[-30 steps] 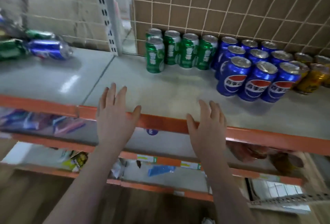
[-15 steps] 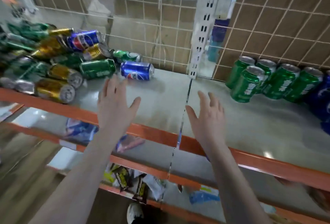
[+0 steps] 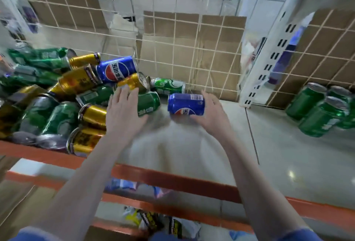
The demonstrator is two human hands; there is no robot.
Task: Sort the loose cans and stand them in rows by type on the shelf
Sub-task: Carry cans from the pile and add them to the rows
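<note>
- Reaching with my right hand (image 3: 208, 113), I am curling its fingers around a lying blue can (image 3: 186, 104).
- My left hand (image 3: 125, 112) is lying flat, fingers straight, touching a green can (image 3: 148, 102) beside the loose pile (image 3: 57, 95) on the shelf (image 3: 192, 144).

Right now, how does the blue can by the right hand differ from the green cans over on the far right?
The blue can lies on its side, alone; the green cans stand upright, grouped together. The right hand touches the blue can; no hand is near the green cans. Both sit on the same shelf.
</note>
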